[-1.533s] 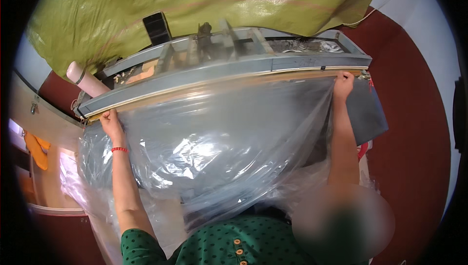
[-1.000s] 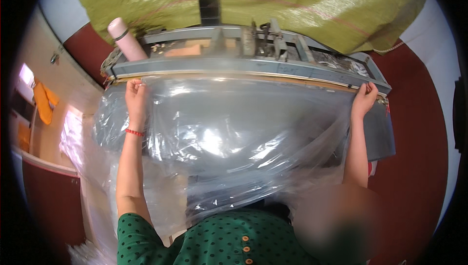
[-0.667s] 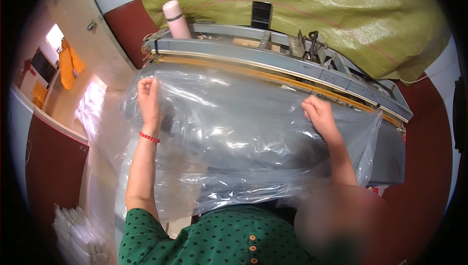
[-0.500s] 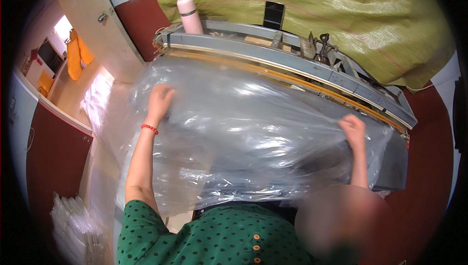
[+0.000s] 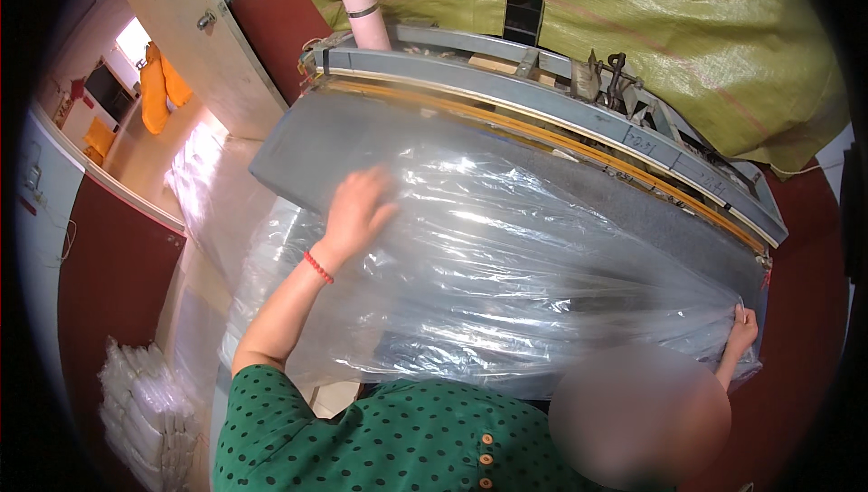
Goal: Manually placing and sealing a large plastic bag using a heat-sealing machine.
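Note:
A large clear plastic sheet [image 5: 488, 248] lies wrinkled over a grey worktop [image 5: 307, 148], its near part hanging toward my body. My left hand [image 5: 357, 212], slightly blurred, is over the sheet's left part with its fingers spread and nothing gripped. At the far right, my right hand [image 5: 741, 329] pinches the right part of the plastic sheet, and taut folds run leftward from the fingers. Behind the sheet, a bare strip of the worktop shows along a long metal frame [image 5: 542, 99] with an orange bar [image 5: 579, 153].
A pink bottle [image 5: 366, 17] and a phone [image 5: 523, 18] stand behind the frame, near a yellow-green woven cover [image 5: 669, 31]. Metal clamps [image 5: 615, 80] sit on the frame. At lower left is a pile of plastic bundles [image 5: 149, 411]; an open door [image 5: 199, 49] is farther back.
My right hand has pulled the sheet to the right and nearer me. My left hand has moved right and its fingers have spread. The sheet has slid off the worktop's far left corner.

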The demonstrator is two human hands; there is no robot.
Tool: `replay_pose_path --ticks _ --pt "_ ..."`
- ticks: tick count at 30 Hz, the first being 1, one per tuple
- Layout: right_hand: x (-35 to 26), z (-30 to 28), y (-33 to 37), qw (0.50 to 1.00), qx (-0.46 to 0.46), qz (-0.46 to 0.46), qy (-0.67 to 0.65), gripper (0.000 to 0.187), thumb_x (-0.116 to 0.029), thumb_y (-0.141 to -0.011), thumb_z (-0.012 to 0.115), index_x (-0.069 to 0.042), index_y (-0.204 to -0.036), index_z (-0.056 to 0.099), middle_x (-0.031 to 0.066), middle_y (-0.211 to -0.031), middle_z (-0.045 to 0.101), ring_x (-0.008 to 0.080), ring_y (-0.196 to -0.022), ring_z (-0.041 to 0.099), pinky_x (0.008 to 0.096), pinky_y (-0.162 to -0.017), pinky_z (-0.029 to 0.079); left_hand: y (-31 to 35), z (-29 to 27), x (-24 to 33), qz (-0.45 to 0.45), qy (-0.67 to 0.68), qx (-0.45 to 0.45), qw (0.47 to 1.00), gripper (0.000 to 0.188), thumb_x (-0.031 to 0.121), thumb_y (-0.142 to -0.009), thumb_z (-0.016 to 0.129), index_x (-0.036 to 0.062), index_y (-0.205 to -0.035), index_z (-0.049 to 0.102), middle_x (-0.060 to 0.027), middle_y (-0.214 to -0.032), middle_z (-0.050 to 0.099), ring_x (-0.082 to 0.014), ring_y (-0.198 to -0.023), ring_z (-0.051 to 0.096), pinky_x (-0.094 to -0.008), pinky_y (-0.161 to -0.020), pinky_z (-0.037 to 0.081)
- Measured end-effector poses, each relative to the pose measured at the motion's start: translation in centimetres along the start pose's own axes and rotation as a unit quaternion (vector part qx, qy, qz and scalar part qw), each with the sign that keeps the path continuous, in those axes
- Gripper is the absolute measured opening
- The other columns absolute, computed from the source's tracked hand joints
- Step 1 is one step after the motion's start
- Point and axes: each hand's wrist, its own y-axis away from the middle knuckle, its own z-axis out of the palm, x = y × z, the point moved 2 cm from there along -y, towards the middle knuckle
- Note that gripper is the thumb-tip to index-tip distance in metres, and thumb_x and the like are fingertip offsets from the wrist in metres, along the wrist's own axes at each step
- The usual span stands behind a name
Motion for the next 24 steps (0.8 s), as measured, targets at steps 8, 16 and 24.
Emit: replay_pose_path --ticks 8,16,24 --pt "-1.5 -0.4 0.5 1.000 0.008 -0.006 0.001 0.026 -0.025 -0.080 0.060 0.001 -0.077 0.054 0.0121 -0.062 0.050 0.0182 -0.056 0.041 0.0320 -0.057 0.039 -6.2 1.9 -4.0 0.006 0.124 0.043 0.991 0.064 0.016 -0.074 0.064 0.0031 -0.129 0.034 -0.0152 -0.123 0.044 -0.0303 -0.119 0.033 -0.0376 -0.101 0.026" --pt "-1.6 -0.8 0.8 1.000 0.028 -0.008 0.003 0.027 -0.027 -0.081 0.059 -0.001 -0.078 0.055 0.0138 -0.064 0.052 0.0209 -0.058 0.044 0.0335 -0.058 0.039 -9.3 0.1 0.9 0.148 0.064 -0.185 0.969 0.038 0.011 -0.067 0.065 0.0085 -0.104 0.056 -0.0001 -0.072 0.056 -0.0191 -0.083 0.049 -0.0376 -0.091 0.030" --pt "-0.9 -0.6 0.6 0.999 0.031 0.010 0.002 0.028 -0.030 -0.081 0.059 -0.002 -0.078 0.056 0.0132 -0.064 0.051 0.0213 -0.057 0.044 0.0342 -0.058 0.039 -7.4 -4.6 -2.0 0.204 -0.221 -0.174 0.938 0.005 0.009 -0.067 0.059 0.0109 -0.071 0.056 -0.0002 -0.071 0.055 -0.0186 -0.087 0.051 -0.0445 -0.091 0.031"
